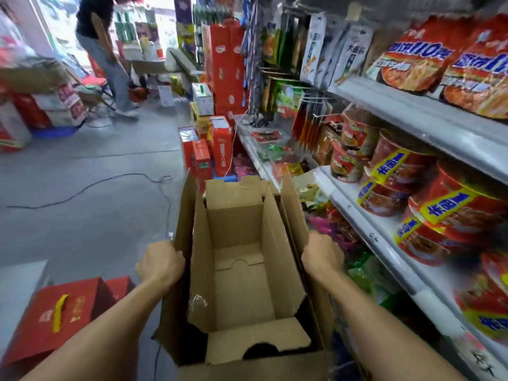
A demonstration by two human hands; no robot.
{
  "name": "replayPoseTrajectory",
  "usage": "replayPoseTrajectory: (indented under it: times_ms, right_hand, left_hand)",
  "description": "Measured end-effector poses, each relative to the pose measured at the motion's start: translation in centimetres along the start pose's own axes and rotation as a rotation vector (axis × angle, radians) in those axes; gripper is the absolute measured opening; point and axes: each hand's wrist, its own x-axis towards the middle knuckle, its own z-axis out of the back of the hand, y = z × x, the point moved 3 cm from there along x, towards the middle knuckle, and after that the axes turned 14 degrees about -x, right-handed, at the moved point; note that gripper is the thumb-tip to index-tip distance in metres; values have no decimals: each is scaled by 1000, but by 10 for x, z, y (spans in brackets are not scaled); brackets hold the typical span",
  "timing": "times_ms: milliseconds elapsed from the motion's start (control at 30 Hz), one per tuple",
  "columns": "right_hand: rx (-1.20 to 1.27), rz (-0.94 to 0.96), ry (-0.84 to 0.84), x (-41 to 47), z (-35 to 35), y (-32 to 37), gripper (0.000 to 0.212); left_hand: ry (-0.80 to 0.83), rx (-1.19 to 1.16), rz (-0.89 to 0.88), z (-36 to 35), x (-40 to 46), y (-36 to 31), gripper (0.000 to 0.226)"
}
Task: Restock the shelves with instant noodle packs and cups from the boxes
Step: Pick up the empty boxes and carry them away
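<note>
This box [242,270] is empty now, my left hand [160,261] and right hand [321,251] gripping its side flaps. Noodle cups [398,171] and packs [420,59] already fill the shelves [428,122], so mostly done I reckon.

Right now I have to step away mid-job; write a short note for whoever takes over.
Left hand grips the left flap of the cardboard box; right hand holds its right side.
The box is open and looks empty apart from a scrap of plastic wrap.
Noodle cups fill the middle shelf on the right; noodle packs sit on the shelf above.
Done: this box appears unloaded.
Left: set it aside and fetch the next full box; none is clearly in view.
</note>
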Motion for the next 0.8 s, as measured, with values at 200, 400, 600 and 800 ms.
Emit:
replayPoseTrajectory:
  times_ms: [200, 400, 600, 800]
  right_hand:
    - [-19, 126, -24, 91, 20, 76, 24]
    - [-20, 194, -18, 190, 44, 180, 25]
    - [-1, 269, -71, 276, 80, 283, 24]
    - [9, 361, -125, 365, 103, 383, 25]
  left_hand:
    - [-59, 21, 58, 10, 86, -12, 18]
    - [-97, -8, 103, 16, 214, -12, 19]
    - [-161, -91, 144, 37, 336, -16, 14]
    - [-223, -56, 176, 58, 442, -29, 17]
